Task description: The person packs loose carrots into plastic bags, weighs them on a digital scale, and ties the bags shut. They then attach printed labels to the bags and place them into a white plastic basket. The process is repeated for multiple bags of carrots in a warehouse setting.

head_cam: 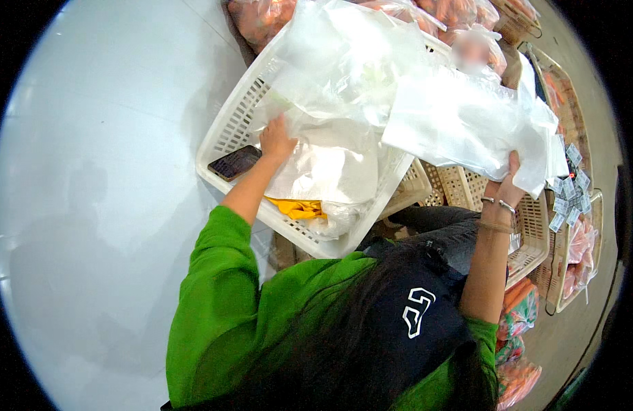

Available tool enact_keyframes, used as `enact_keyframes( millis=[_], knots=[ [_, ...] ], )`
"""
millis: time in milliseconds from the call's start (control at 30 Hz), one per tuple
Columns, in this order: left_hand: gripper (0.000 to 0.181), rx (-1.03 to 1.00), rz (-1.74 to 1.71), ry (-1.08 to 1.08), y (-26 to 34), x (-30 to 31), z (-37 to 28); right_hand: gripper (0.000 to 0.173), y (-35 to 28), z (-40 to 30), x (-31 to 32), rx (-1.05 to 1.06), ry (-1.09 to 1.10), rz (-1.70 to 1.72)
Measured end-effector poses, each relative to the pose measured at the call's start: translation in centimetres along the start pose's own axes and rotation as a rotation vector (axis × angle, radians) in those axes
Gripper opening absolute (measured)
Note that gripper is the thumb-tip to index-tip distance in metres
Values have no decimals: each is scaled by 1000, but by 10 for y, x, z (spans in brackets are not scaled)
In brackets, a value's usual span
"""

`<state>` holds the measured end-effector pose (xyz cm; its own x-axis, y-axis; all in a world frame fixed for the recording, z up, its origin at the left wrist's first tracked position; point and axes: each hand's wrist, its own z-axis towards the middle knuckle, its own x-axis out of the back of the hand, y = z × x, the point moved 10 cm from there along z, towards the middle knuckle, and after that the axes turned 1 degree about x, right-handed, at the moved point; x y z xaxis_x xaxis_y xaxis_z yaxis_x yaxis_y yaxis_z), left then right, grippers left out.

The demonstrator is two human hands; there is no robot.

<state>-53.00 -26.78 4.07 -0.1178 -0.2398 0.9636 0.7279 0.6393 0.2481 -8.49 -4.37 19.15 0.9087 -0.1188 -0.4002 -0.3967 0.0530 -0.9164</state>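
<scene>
My right hand (509, 185) grips the edge of a stack of clear plastic bags (455, 120), raised over the right side of a white plastic basket (382, 205). More clear bags (342, 56) lie across the basket's far part. Inside its left side, my left hand (278, 138) rests at a whitish plastic sheet or bag (326, 164). Whether those fingertips pinch the film is unclear. A smartphone (235, 163) lies just left of my left wrist. Yellow material (298, 208) shows under the sheet's near edge.
Bags of carrots (260, 20) lie beyond the basket, with more carrot bags (519, 311) at my right. Slatted plastic crates (532, 221) stand to the right, near a cluster of small printed labels (570, 190). A pale smooth surface (106, 128) spans the left.
</scene>
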Motion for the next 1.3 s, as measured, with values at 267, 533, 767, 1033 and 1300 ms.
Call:
enact_keyframes(
  millis=[267, 533, 767, 1033, 1300],
  knots=[
    [17, 112, -530, 51, 15, 151, 41, 46, -16, 12, 24, 62, 29, 19],
    [29, -307, -367, 256, 167, 260, 14, 33, 32, 17, -33, 97, -259, -202],
    [28, -663, -597, -2, 327, 159, -66, 52, 21, -69, -103, -58, -519, -68],
    [28, -644, -834, -10, 232, 103, -53, 54, 37, -7, 6, -1, -47, -226],
    [69, 290, -204, -338, 3, -69, 0, 40, 20, 78, 114, -8, 121, -112]
  ],
)
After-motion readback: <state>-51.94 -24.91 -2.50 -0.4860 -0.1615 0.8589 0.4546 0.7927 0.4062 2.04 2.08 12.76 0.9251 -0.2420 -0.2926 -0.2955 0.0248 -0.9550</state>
